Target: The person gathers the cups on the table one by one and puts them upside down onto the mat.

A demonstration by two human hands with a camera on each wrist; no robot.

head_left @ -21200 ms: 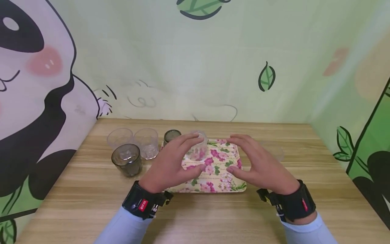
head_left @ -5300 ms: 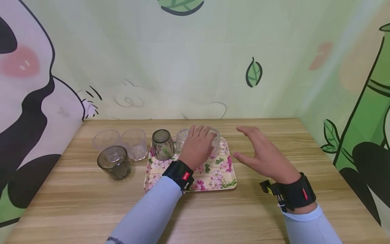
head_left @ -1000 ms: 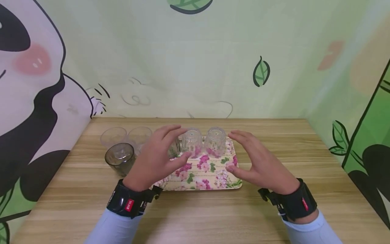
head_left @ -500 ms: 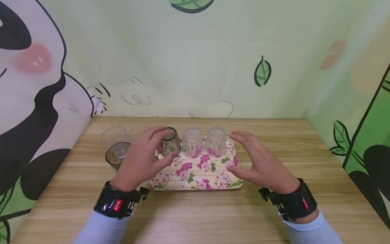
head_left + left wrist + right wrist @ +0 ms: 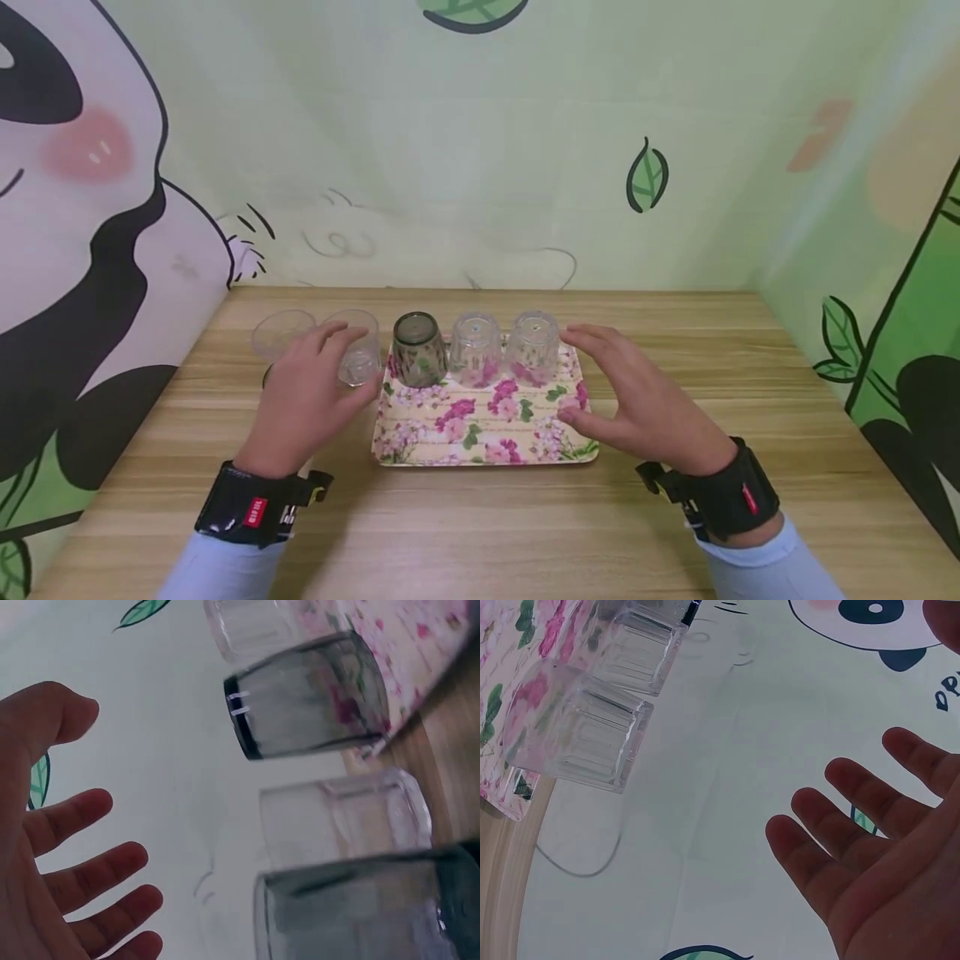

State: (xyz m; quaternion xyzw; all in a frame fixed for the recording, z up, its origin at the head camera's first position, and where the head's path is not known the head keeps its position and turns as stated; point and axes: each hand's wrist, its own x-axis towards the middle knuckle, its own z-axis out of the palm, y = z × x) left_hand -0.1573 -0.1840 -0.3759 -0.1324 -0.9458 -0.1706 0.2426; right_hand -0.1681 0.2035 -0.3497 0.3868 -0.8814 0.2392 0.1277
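Note:
My left hand (image 5: 303, 400) hovers with spread fingers and nothing in its grasp, left of the flowered tray (image 5: 487, 454). Behind it, an upright smoked glass is almost wholly hidden in the head view; the left wrist view shows this smoked glass (image 5: 352, 915) near the hand. An upright clear glass (image 5: 360, 367) stands by the fingertips, another clear glass (image 5: 273, 335) farther left. Along the tray's back sit an upside-down smoked glass (image 5: 418, 357) and two upside-down clear glasses (image 5: 476, 354). My right hand (image 5: 645, 404), empty with fingers apart, floats at the tray's right edge.
A wooden table (image 5: 480, 533) runs back to a pale green printed cloth wall (image 5: 480, 167). Panda artwork (image 5: 82, 208) covers the left side. Both wrists wear black straps (image 5: 251, 504) with small cameras.
Over the last second my left hand moves left, from over the tray to the upright glasses. Earlier it was on the right-hand clear glass, now in the tray's row. My right hand stays put.

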